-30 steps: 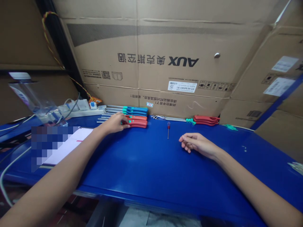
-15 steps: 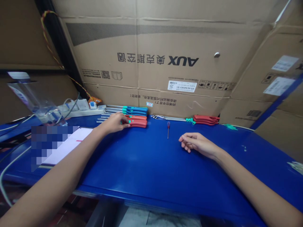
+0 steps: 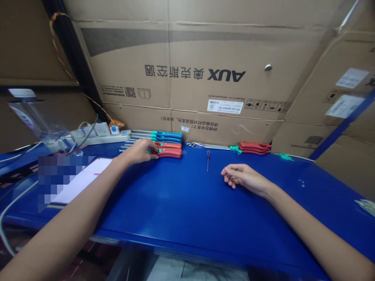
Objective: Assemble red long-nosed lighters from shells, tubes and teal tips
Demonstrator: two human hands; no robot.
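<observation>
At the back left of the table, my left hand has its fingers closed on the front red-handled tool, near the green part where the metal shaft meets the handle. The fingers partly cover the tool. Another red-handled tool lies just behind it, then several blue-handled tools with long metal shafts pointing left. My right hand rests over the table at right of centre, loosely curled, fingers slightly apart, holding nothing. A small screwdriver lies a little beyond it to the left.
Several red-handled tools lie at the back right against a cardboard wall. At the left are a phone or tablet, partly behind my left forearm, a plastic bottle and a power strip. Green pieces lie at the back right.
My left hand has shifted very slightly left along the red-handled tool. The right hand and the tools have not visibly moved.
</observation>
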